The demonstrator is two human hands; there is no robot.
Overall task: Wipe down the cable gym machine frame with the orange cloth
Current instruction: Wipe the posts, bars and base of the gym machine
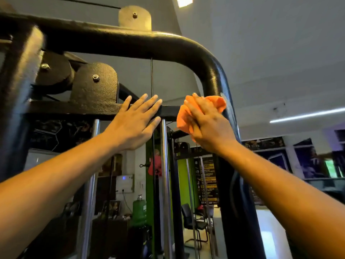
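Note:
The black cable machine frame (186, 45) arches overhead and bends down at the right. A flat black crossbar (169, 111) runs beneath it. My left hand (134, 124) lies flat with straight fingers against that crossbar. My right hand (207, 122) presses a crumpled orange cloth (216, 102) against the right end of the crossbar, where it meets the upright tube. The cloth bunches out above and to the left of my fingers.
Two pulley housings with bolts (95, 85) sit left of my hands. A thin cable (152, 75) hangs from the top tube, and chrome guide rods (165, 174) run down below the crossbar. A black chair (190, 219) and green water jug (139, 210) stand behind.

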